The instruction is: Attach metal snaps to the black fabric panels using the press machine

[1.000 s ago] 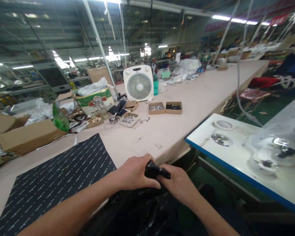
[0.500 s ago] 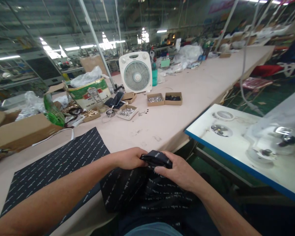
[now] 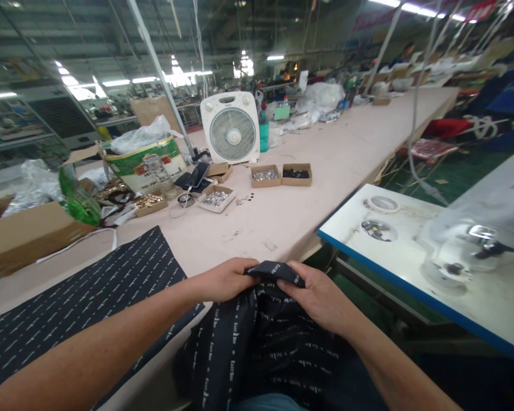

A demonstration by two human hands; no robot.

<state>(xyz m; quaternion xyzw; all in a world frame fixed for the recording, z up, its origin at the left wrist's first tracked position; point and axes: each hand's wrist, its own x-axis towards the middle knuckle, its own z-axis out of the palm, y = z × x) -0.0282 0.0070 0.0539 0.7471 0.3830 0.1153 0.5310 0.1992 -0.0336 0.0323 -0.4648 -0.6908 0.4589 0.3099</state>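
Observation:
Dark fabric with rows of white lettering (image 3: pixel 282 337) hangs between my hands and drapes down over my lap, in front of the table edge. My left hand (image 3: pixel 231 278) is closed on the folded upper edge at its left end. At the right end of that fold, my right hand (image 3: pixel 312 288) pinches the same cloth, thumb on the near side. The fold bows upward between the two hands. A second flat piece of the same printed fabric (image 3: pixel 89 291) lies on the table, partly beneath my left forearm.
A white box fan (image 3: pixel 231 128) stands on the long table (image 3: pixel 257 222). Small boxes of metal bits (image 3: pixel 216 198) and dark pieces (image 3: pixel 296 174) sit before it. Cartons (image 3: pixel 29 231) and plastic bags are at left. To the right is a machine (image 3: pixel 458 257) on a blue-edged white tabletop (image 3: pixel 346 228).
The folded edge is stretched flatter between my hands, and the hanging cloth at left now drops in a long vertical fold. The camera view has shifted slightly.

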